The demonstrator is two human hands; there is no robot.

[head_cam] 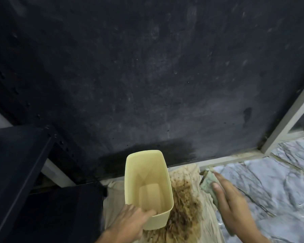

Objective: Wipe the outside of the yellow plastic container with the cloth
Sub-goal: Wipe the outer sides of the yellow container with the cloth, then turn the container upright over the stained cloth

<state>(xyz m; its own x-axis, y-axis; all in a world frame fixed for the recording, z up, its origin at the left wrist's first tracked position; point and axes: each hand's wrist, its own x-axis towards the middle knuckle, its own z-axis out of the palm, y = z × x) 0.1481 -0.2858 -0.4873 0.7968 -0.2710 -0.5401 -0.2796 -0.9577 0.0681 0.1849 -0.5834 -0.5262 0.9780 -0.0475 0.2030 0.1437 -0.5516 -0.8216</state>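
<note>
The yellow plastic container (147, 174) stands upright and open-topped at the bottom centre, empty inside. My left hand (130, 220) grips its near rim, fingers hooked over the edge into the container. My right hand (230, 202) is to the right of the container, apart from it, holding a crumpled greenish cloth (207, 181) under its fingers. The cloth does not touch the container.
The container sits on a beige sheet (207, 218) stained with brown dirt (182, 204). A dark wall (147, 76) rises behind. Dark furniture (16, 172) stands at left. Marble-patterned floor (270, 190) and a pale frame (288, 123) lie at right.
</note>
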